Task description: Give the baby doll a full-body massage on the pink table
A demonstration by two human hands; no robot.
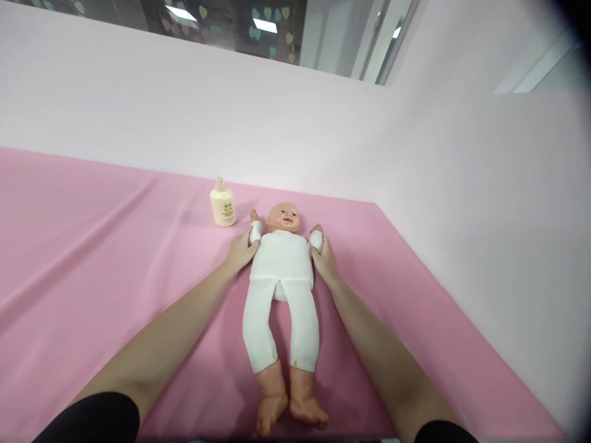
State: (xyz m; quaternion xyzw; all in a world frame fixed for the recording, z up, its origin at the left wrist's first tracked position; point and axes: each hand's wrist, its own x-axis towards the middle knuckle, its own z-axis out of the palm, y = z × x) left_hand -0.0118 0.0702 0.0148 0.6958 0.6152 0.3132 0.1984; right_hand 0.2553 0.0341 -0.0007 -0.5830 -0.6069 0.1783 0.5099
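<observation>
A baby doll (281, 271) in white clothing lies on its back on a pink cloth (92, 258), head away from me and bare feet toward me. My left hand (241, 250) grips the doll's arm on the left side, near its shoulder. My right hand (325, 258) grips the doll's other arm on the right side. Both of my forearms reach along the doll's flanks.
A small cream lotion bottle (222, 203) stands upright just left of the doll's head. A pale pink wall (484, 215) runs behind and along the right side of the cloth, with windows above it.
</observation>
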